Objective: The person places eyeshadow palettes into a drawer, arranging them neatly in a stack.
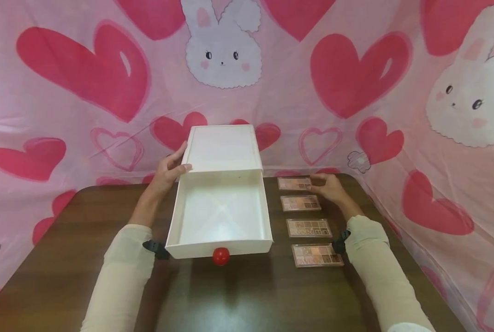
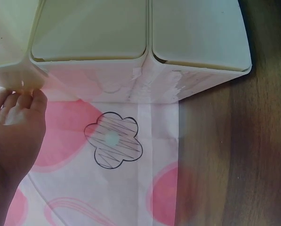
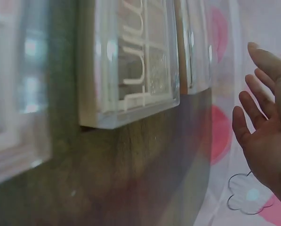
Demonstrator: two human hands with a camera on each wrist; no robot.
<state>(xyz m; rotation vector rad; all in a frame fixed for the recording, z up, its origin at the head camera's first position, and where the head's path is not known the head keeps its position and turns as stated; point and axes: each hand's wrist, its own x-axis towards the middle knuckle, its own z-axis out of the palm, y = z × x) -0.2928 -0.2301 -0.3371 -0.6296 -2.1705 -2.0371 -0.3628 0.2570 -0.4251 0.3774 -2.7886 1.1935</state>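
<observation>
A white drawer unit [image 1: 226,147] stands at the middle of the table, its top drawer [image 1: 222,216] pulled out toward me and bare inside. A red round knob [image 1: 221,256] sits on the drawer front. My left hand [image 1: 168,170] rests against the unit's upper left side, thumb over the top edge; in the left wrist view its fingertips touch the white wall. On the right, my right hand [image 1: 329,186] reaches to the farthest eyeshadow palette [image 1: 293,183], thumb right at its edge. In the right wrist view the fingers are spread and hold nothing.
Three more clear-lidded eyeshadow palettes, the second [image 1: 300,203], third [image 1: 309,228] and nearest [image 1: 317,255], line up toward me, right of the drawer. A pink cloth [image 1: 288,101] with hearts and rabbits hangs behind and right of the brown table [image 1: 247,299].
</observation>
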